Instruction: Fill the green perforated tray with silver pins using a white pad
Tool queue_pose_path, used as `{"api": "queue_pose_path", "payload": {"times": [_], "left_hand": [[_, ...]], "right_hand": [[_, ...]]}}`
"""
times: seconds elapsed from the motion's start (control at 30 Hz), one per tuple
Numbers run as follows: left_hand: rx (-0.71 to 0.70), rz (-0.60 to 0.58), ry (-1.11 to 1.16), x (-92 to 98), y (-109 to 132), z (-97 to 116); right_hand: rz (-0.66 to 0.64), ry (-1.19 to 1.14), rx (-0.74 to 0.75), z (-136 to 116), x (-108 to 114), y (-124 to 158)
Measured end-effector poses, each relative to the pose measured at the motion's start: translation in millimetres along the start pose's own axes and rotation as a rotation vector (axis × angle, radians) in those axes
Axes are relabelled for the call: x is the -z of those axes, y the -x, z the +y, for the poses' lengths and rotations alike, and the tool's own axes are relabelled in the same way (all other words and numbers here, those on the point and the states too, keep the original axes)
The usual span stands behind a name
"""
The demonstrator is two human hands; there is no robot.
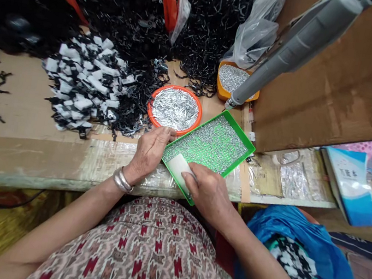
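A shallow green tray (pixel 243 144) lies slanted at the bench's front edge, its near corner reaching past the edge. Many small silvery metal screws (pixel 219 137) cover most of its floor. My right hand (pixel 211 194) is closed around a flat white plastic piece (pixel 179 166), held over the near end of the tray. At the tray's left corner, my left hand (pixel 151 153) grips the rim with fingers together; its fingertips are partly hidden. Just beyond that hand stands a round orange dish (pixel 198 122) full of thin silvery pins (pixel 175 108).
A grey power screwdriver (pixel 289 57) slants down, its tip near the tray's far corner. Behind it sits a yellow-orange bin (pixel 221 91) of small metal parts. White-and-black pieces (pixel 86 82) are heaped at left. A blue bag (pixel 336 278) hangs below right.
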State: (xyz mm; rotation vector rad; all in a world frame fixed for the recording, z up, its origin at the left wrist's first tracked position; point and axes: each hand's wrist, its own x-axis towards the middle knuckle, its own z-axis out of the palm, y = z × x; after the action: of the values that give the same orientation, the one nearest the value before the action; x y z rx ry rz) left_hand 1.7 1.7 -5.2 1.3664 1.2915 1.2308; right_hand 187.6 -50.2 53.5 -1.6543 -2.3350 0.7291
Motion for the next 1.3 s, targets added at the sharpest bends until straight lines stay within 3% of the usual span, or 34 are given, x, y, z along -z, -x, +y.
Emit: {"api": "queue_pose_path", "payload": {"times": [0.1, 0.33, 0.47, 0.67, 0.8, 0.9, 1.03, 1.3], "left_hand": [[0.002, -0.009, 0.014, 0.1, 0.1, 0.0], [0.012, -0.004, 0.035, 0.5, 1.0, 1.7], [0.009, -0.006, 0.031, 0.4, 1.1, 2.7], [0.011, -0.006, 0.024, -0.3, 0.2, 3.5], [0.019, -0.009, 0.032, -0.5, 0.5, 3.7], [0.023, -0.003, 0.018, -0.3, 1.1, 4.4], [0.016, -0.004, 0.017, 0.1, 1.1, 5.0], [0.015, -0.027, 0.030, 0.5, 1.0, 1.6]], "right_hand": [[0.053, 0.177, -0.101, 21.6, 14.5, -9.5], [0.426, 0.601, -0.304, 76.0, 55.4, -33.5], [0.367, 0.584, -0.206, 78.8, 48.3, -23.0], [0.252, 0.229, 0.053, 37.7, 25.2, 8.2], [0.181, 0.029, 0.043, 10.3, 16.6, 18.5], [0.069, 0.039, 0.069, 2.7, 10.3, 20.5], [0.141, 0.244, 0.090, 21.7, 13.3, 9.9], [0.422, 0.486, -0.161, 79.0, 54.2, -48.4]]}}
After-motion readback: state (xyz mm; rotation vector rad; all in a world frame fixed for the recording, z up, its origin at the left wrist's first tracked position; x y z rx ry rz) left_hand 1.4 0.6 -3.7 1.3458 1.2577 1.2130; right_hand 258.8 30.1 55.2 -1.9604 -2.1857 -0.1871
